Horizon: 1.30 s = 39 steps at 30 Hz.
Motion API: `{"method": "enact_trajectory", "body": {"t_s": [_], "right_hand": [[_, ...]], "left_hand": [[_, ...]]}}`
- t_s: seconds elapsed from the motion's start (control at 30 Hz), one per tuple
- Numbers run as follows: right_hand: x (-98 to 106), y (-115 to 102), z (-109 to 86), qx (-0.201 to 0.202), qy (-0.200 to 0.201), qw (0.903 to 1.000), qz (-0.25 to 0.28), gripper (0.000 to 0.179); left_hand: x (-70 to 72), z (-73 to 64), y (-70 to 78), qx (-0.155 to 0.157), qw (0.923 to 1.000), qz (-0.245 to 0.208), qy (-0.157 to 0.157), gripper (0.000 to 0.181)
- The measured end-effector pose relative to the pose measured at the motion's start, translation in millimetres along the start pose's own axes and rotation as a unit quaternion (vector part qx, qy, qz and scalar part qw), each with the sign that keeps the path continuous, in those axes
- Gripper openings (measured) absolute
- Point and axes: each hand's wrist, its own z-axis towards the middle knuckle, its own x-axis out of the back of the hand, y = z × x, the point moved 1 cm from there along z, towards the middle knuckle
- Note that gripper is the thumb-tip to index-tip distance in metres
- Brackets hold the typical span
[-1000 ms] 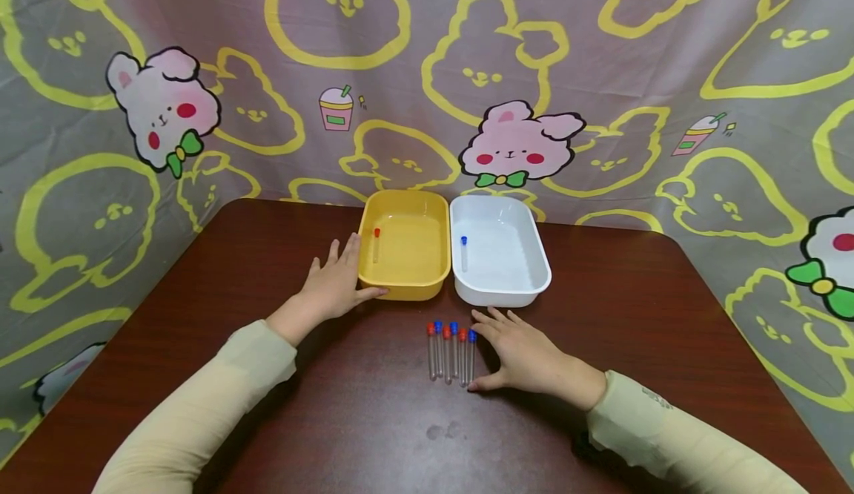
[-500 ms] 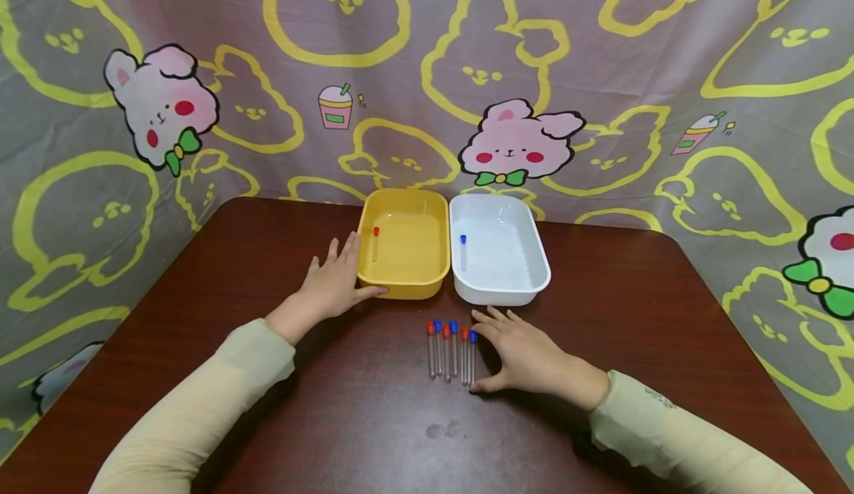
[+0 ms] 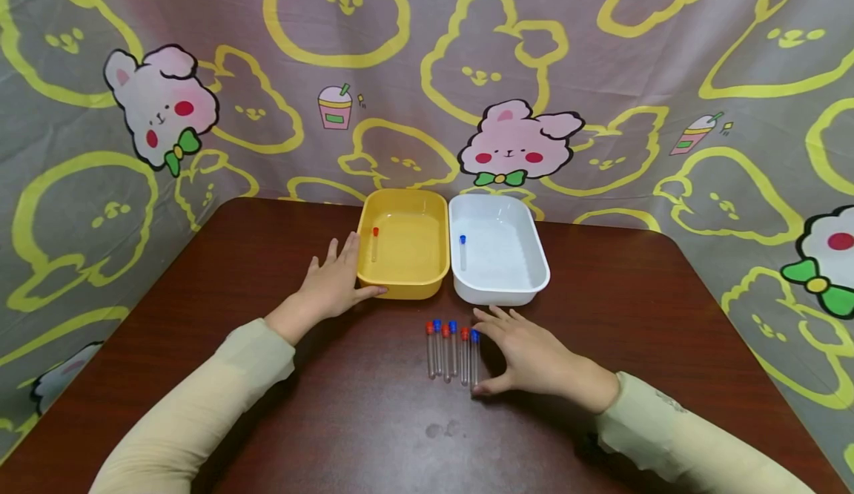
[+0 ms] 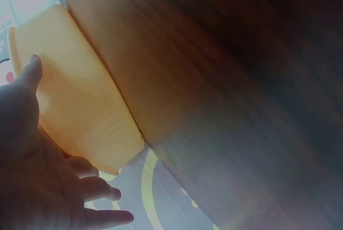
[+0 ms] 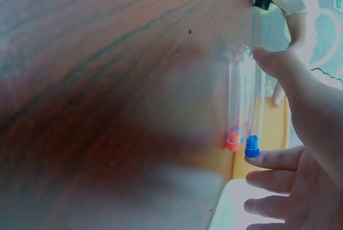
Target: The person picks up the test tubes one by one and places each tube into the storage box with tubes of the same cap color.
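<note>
In the head view my left hand (image 3: pixel 327 280) lies against the yellow basin (image 3: pixel 402 291), its spread fingers along the left side and thumb at the near corner. A clear test tube with a red cap (image 3: pixel 376 232) lies inside that basin. My right hand (image 3: pixel 530 349) pinches the end tube, blue cap (image 3: pixel 475 336), lengthwise: thumb at its bottom, index fingertip at the cap (image 5: pixel 252 147). Left of it lie several more tubes in a row, among them one with a red cap (image 3: pixel 465 334) and one with a blue cap (image 3: pixel 453 326).
Beside the yellow basin stands a white basin (image 3: pixel 502 298), holding one tube with a blue cap (image 3: pixel 462 239). Both are on a dark reddish-brown table (image 3: pixel 347 420). A patterned curtain (image 3: pixel 400 49) hangs behind the table. Small smudges (image 3: pixel 445 429) mark the tabletop.
My right hand has shifted slightly right and toward me, and the blue-capped end tube has moved with it, away from its red-capped neighbour. My left hand looks unmoved.
</note>
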Motion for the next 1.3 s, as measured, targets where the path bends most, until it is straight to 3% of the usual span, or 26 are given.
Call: {"method": "enact_trajectory", "body": {"t_s": [0.5, 1.1, 1.3], "right_hand": [[31.3, 2.7, -6.8, 0.010, 0.007, 0.9999, 0.006, 0.091], [48.3, 6.1, -5.0, 0.027, 0.015, 0.9980, 0.056, 0.096], [53.5, 10.2, 0.5, 0.035, 0.024, 0.9978, 0.050, 0.098]], "left_hand": [[-0.2, 2.6, -1.5, -0.001, 1.0000, 0.007, 0.003, 0.117], [-1.2, 0.6, -1.5, -0.002, 1.0000, 0.009, 0.001, 0.117], [-2.2, 2.0, -2.6, -0.006, 0.9999, 0.007, 0.004, 0.117]]}}
